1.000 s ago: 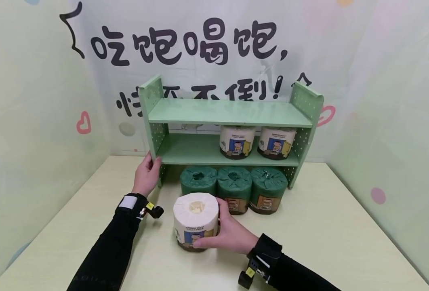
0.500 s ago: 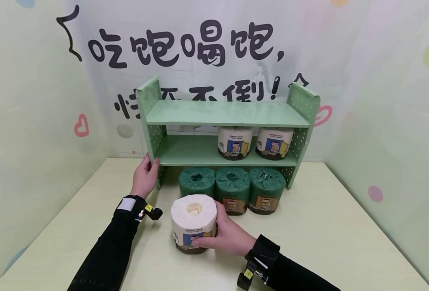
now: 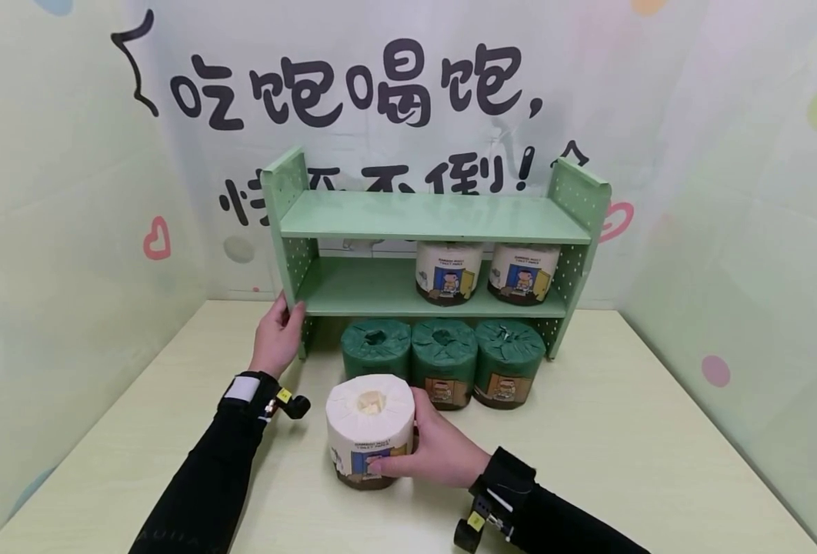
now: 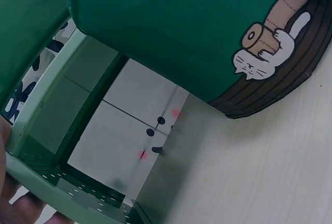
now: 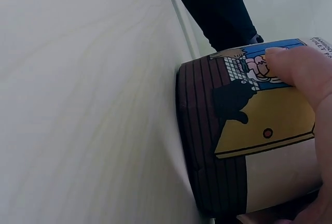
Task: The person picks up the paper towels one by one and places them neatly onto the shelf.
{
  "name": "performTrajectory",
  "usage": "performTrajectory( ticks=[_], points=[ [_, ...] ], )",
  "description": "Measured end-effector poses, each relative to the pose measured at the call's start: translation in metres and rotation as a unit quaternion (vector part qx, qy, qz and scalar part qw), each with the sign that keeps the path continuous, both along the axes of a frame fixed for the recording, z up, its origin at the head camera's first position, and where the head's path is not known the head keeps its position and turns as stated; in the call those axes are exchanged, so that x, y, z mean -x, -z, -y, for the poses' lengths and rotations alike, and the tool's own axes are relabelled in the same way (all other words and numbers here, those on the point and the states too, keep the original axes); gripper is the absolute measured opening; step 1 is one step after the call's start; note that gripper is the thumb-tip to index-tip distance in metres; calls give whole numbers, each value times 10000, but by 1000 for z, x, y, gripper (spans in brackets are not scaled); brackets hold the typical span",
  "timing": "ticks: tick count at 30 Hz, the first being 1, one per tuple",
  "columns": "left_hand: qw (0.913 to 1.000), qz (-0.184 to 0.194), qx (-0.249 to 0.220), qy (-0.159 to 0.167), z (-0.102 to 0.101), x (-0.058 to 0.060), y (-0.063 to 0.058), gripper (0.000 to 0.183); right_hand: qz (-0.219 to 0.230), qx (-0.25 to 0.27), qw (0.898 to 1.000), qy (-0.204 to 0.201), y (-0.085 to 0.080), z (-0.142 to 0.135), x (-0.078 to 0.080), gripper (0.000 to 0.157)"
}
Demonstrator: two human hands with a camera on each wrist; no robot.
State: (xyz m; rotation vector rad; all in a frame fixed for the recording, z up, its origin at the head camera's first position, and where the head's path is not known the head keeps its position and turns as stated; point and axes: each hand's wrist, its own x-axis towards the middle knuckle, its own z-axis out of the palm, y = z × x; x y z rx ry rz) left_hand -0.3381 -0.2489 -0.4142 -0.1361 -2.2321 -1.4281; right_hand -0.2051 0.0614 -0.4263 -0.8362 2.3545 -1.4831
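Observation:
My right hand [image 3: 443, 450] grips a white-topped toilet paper roll [image 3: 370, 415] from its right side, thumb across the printed front. The roll is upright in front of the shelf. In the right wrist view, the roll's [image 5: 270, 130] dark printed base is at or close to the tabletop. My left hand [image 3: 277, 338] holds the left side panel of a light green two-tier shelf [image 3: 436, 215], thumb in front. Fingertips [image 4: 28, 206] show behind that panel in the left wrist view; the rest of the hand is mostly outside that view.
Two white toilet paper rolls [image 3: 448, 275] stand on the shelf's lower tier, centre and right. Below, several green-wrapped rolls [image 3: 443, 362] stand in a row on the pale wooden table [image 3: 602, 438]. A printed cloth backdrop [image 3: 727, 215] encloses the back and sides.
The white roll and my right hand have shifted very slightly toward me. My left hand keeps its hold on the shelf. The whole head view moved a little.

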Motion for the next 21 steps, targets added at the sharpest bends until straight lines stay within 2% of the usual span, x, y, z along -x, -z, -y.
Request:
performTrajectory(
  ticks=[10,21],
  points=[
    [10000,52,-54,43,-2,-3,-3,48,-100,-35,9999,19,0,0,-1,110],
    [10000,-17,20,6,-3,-6,-5,47,-105,38,9999,75,-2,-1,0,99]
  ],
)
